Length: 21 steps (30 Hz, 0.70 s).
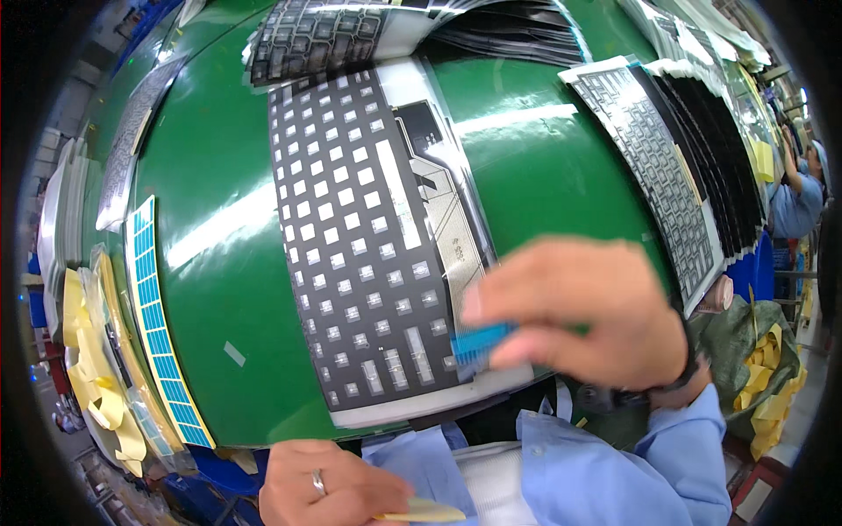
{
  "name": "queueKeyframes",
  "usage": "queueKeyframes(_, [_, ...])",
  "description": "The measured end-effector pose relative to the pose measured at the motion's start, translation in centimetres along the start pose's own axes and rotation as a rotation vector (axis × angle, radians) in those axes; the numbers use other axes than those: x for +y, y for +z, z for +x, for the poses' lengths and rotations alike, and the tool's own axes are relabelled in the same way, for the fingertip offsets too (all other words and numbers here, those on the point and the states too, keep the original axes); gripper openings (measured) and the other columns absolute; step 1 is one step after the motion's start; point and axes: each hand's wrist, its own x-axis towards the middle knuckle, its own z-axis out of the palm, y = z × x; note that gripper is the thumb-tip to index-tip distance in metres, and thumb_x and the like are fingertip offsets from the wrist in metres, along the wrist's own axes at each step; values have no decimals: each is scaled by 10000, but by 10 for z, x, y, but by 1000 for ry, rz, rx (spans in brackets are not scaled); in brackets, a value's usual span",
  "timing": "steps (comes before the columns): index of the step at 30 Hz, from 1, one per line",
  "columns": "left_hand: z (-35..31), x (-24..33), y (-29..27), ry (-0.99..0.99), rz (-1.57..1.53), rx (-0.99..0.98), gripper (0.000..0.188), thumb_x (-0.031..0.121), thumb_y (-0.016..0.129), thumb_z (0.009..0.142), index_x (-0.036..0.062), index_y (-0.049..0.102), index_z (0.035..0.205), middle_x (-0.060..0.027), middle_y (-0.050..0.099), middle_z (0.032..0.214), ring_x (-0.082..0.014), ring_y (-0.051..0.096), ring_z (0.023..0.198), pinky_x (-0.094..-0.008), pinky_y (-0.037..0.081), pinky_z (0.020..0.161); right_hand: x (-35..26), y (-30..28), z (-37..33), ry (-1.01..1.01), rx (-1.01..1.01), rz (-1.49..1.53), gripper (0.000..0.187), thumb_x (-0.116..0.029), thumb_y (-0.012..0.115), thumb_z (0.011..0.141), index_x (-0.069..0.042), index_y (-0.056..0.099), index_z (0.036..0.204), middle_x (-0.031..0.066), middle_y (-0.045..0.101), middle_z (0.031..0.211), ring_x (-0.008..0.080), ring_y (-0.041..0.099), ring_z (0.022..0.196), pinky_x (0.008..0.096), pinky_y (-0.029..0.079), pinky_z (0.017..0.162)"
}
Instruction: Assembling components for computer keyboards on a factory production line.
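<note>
A black keyboard sheet (351, 237) with rows of pale key openings lies on a green work surface, its clear and printed film (452, 237) showing along the right side. Over the lower right corner of the sheet is my right hand (579, 316), slightly blurred. Its thumb and fingers close around a small blue film piece (478, 344), which touches or hovers just above the sheet; I cannot tell which. At the near edge, below the sheet, my left hand (329, 486) is closed, pinching a thin yellow paper strip (425, 511).
Stacked keyboard sheets stand at the far edge (316, 39) and at the right (645, 149). A yellow-backed sheet of blue stickers (158, 324) lies left, beside crumpled yellow paper (92, 368). A dark green bag (741, 342) holds yellow scraps at right. Another person (796, 193) is at the far right.
</note>
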Motion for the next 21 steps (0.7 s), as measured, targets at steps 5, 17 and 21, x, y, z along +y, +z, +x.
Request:
queueKeyframes(5, [4, 2, -4, -72, 8, -41, 185, 199, 632, 863, 40, 658, 773, -49, 680, 666, -164, 651, 531, -268, 502, 489, 18, -69, 105, 25, 419, 609, 362, -190, 504, 971, 58, 506, 1234, 166, 606, 1142, 229, 601, 1028, 326, 493, 893])
queueKeyframes(17, [13, 5, 8, -466, 227, 420, 331, 294, 582, 912, 9, 605, 747, -51, 571, 564, -101, 498, 470, -257, 349, 454, -30, 39, 13, -226, -39, 113, 279, -81, 658, 815, 8, 604, 1073, 161, 616, 1080, 285, 623, 945, 345, 503, 794])
queueKeyframes(21, [22, -7, -7, -300, 24, 214, 149, 126, 612, 886, -7, 646, 827, -59, 623, 583, -163, 583, 461, -251, 413, 455, -34, 39, -24, -290, -97, 114, 224, -94, 600, 839, 22, 608, 1030, 138, 609, 1060, 236, 641, 826, 293, 531, 674])
